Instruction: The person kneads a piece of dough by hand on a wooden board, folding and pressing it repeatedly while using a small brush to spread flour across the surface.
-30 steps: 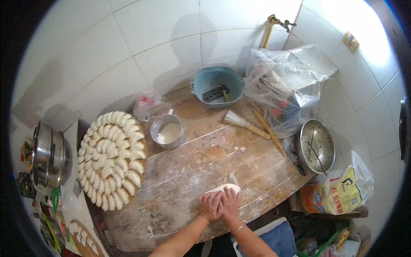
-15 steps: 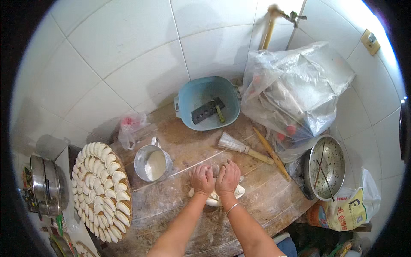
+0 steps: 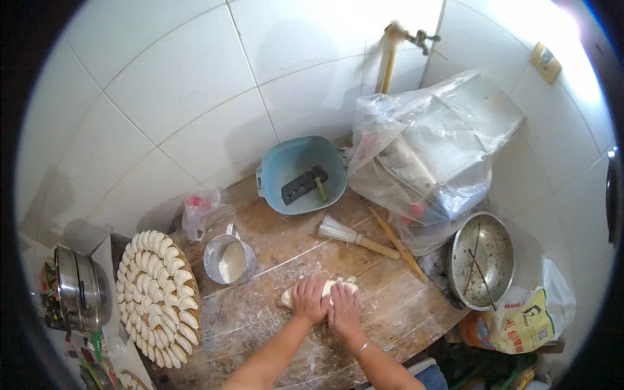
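A pale roll of dough [image 3: 286, 298] lies across the floured wooden table [image 3: 253, 325]. My left hand [image 3: 311, 300] rests on its left half, fingers stretched out over the top. Beside it, my right hand [image 3: 344, 313] presses the dough's right half with fingers laid forward, a bracelet on that wrist. The hands nearly touch and hide the middle of the dough. Beyond my left hand stands a metal cup [image 3: 212, 255] with a handle, holding white flour.
Rows of dumplings [image 3: 159, 299] cover a round tray at left, near a steel pot [image 3: 81, 286]. Behind are a blue basin [image 3: 300, 159], a whisk brush [image 3: 357, 239] and a wooden stick [image 3: 398, 242]. At right sit a plastic-covered object [image 3: 435, 149], a steel bowl [image 3: 497, 260] with chopsticks and a bag [image 3: 526, 322].
My hands have shifted from over the dough to its near side, their fingers now flatter. More of the dough shows at the far edge. The whole view has tilted slightly.
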### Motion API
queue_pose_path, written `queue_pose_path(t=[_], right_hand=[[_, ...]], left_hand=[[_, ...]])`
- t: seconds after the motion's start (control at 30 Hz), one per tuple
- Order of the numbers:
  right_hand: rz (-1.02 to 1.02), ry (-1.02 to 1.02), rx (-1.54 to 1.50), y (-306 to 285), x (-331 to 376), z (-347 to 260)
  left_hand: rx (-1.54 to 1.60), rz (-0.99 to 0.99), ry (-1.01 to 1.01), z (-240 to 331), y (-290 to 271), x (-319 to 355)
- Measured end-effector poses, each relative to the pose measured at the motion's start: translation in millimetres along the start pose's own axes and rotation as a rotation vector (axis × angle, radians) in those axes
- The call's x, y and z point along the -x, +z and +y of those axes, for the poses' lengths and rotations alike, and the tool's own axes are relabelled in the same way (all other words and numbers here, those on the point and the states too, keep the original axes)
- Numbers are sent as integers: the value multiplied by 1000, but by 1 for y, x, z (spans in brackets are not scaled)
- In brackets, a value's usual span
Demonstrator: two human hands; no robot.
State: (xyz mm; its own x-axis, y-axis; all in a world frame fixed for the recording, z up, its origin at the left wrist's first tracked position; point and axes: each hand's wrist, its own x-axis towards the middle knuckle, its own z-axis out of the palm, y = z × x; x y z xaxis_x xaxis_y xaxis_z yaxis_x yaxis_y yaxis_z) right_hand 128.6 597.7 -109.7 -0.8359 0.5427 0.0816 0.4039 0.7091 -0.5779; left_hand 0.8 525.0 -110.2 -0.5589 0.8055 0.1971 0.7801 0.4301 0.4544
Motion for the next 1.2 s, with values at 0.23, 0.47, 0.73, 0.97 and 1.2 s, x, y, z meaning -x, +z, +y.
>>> queue_pose_path(t=[0.23, 0.47, 0.73, 0.97, 1.2], right_hand=[[-58, 270, -22, -3, -135, 2], [165, 234, -101, 14, -194, 19], [90, -128, -156, 33, -177, 49], [128, -119, -183, -5, -2, 17], [102, 129, -111, 7, 70, -11]], left_hand=[[-96, 86, -287, -29, 19, -112], [-218, 155, -476, -61, 43, -179], [105, 321, -160, -44, 26, -151], [38, -33, 67, 18, -2, 13], [-77, -33, 189, 26, 1, 69]])
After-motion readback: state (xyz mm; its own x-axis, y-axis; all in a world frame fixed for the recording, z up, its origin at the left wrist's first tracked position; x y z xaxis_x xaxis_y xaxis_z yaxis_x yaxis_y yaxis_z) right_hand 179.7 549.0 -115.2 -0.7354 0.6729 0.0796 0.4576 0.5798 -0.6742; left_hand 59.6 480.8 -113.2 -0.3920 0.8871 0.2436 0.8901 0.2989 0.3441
